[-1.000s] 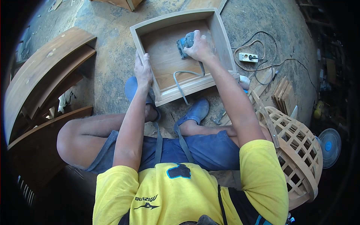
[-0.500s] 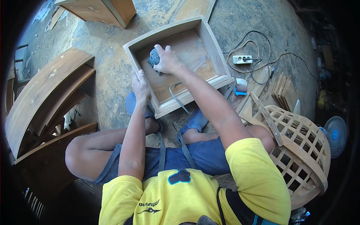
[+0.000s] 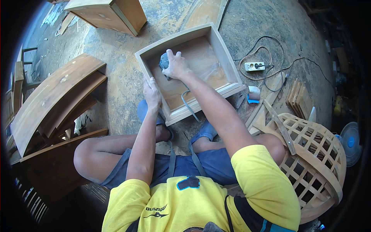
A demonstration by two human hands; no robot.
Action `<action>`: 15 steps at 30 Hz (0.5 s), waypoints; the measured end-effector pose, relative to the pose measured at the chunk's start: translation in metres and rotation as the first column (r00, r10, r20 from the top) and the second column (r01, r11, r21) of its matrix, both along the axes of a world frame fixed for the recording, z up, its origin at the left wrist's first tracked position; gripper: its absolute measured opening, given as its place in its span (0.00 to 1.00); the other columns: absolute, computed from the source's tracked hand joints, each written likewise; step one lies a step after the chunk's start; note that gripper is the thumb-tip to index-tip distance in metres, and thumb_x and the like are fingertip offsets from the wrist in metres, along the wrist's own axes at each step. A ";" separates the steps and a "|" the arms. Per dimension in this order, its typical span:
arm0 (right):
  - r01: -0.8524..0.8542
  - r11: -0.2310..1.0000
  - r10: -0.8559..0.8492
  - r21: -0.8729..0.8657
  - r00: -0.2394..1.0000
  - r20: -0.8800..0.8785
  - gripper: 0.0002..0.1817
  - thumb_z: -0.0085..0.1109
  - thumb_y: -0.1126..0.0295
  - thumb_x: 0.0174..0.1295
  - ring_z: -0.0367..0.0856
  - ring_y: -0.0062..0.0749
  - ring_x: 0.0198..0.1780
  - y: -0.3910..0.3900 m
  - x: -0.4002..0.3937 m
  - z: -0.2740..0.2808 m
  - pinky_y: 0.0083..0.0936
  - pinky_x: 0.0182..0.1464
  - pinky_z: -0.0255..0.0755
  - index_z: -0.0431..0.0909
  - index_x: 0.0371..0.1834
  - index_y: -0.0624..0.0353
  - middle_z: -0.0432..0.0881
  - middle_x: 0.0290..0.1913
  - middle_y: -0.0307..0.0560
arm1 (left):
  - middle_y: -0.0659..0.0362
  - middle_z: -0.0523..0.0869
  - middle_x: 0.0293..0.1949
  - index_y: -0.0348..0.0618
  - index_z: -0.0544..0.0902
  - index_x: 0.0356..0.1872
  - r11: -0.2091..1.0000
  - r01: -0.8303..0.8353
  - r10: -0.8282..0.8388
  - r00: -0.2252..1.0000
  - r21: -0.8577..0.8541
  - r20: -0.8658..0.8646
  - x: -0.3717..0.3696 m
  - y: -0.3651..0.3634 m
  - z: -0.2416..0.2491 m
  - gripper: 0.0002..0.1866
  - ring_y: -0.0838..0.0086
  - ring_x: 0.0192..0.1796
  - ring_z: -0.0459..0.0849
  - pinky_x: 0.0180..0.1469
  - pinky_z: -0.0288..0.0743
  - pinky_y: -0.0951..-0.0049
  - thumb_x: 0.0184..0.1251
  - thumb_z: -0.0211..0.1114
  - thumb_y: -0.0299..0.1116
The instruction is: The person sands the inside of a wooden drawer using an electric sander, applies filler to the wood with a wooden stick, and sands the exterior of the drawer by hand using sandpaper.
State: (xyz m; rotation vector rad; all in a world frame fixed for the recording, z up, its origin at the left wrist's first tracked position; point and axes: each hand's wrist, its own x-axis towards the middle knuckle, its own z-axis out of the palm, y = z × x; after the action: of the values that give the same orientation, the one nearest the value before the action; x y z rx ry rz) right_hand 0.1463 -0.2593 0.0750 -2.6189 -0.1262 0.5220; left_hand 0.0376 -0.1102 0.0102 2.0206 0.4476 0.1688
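Observation:
A wooden drawer lies tilted before my feet, its open side up and its front panel with a stepped edge towards me. Inside it, near the left wall, my right hand is wrapped over a blue-grey palm sander that rests against the drawer bottom. The sander's grey cord loops out over the near edge. My left hand grips the drawer's left side from outside, fingers along the rim. Part of the sander is hidden under my right hand.
A white power strip with cables lies to the right, near a sandpaper roll and small boards. A wooden lattice piece and a fan stand further right. Curved wooden furniture is on the left, a cabinet ahead.
The whole view has shifted, so everything appears slightly lower and further right. Both hands keep their holds, and the sander stays near the drawer's left wall.

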 end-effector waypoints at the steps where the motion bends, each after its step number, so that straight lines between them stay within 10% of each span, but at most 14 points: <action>1: -0.062 0.998 0.062 0.012 0.997 -0.034 0.49 0.79 0.55 0.52 0.86 0.69 0.60 0.010 -0.005 0.001 0.54 0.64 0.82 0.60 0.74 0.53 0.75 0.61 0.73 | 0.35 0.82 0.67 0.31 0.71 0.77 0.997 0.035 -0.039 0.998 -0.063 -0.058 0.001 0.003 0.008 0.30 0.43 0.69 0.81 0.72 0.70 0.53 0.89 0.50 0.47; 15: 0.332 0.933 -0.334 -0.138 0.942 0.008 0.57 0.80 0.48 0.54 0.82 0.63 0.67 -0.105 0.073 -0.007 0.51 0.69 0.79 0.55 0.78 0.64 0.78 0.66 0.72 | 0.36 0.79 0.70 0.33 0.69 0.79 0.999 0.015 -0.015 1.000 -0.034 -0.001 -0.001 -0.002 0.007 0.30 0.42 0.70 0.79 0.74 0.70 0.51 0.88 0.51 0.44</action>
State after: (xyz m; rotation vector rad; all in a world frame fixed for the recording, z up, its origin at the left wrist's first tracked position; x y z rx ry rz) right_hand 0.2198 -0.3639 0.0678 -2.6885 0.3679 0.4433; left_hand 0.0364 -0.1125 0.0176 1.9906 0.4337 0.1494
